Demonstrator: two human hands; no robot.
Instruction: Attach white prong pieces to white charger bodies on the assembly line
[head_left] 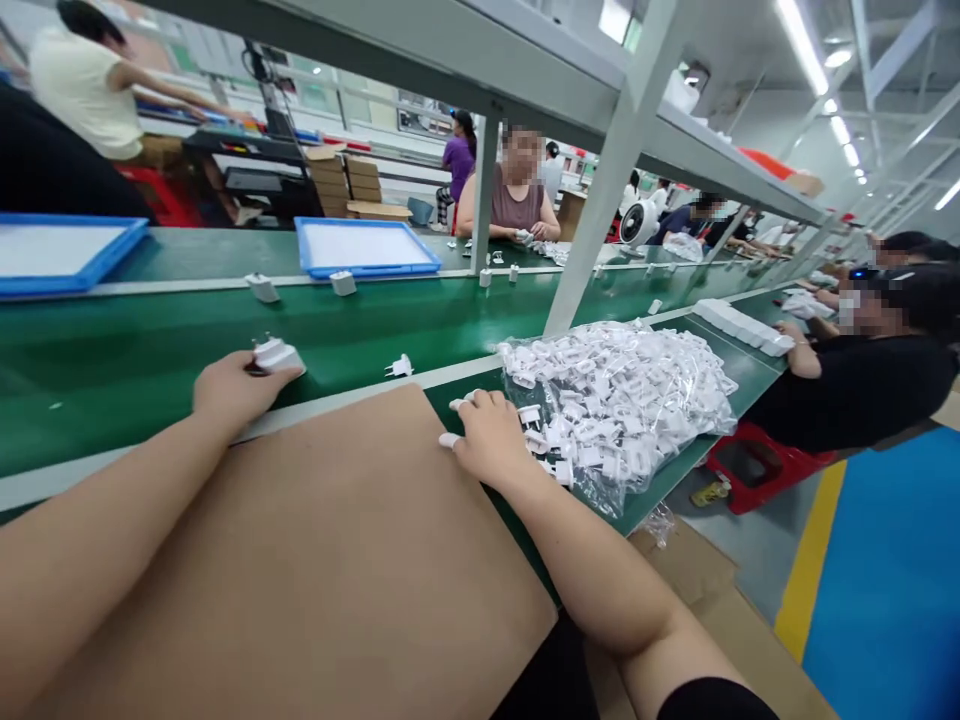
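My left hand (234, 390) reaches onto the green conveyor belt (135, 350) and is closed on a white plug adapter (277, 356) that rests on the belt. My right hand (491, 435) lies at the edge of a brown cardboard sheet (330, 560), its fingers curled at the rim of a clear plastic bag of white plug parts (622, 400). Whether they grip a part is hidden. Another white plug piece (400, 367) lies on the belt between my hands.
Two blue trays (365, 247) (64, 250) stand on the far side of the belt, with small white adapters (262, 288) near them. A person in a black top (862, 370) sits at my right. Another person (516, 195) works opposite. A slanted grey post (600, 200) rises beside the bag.
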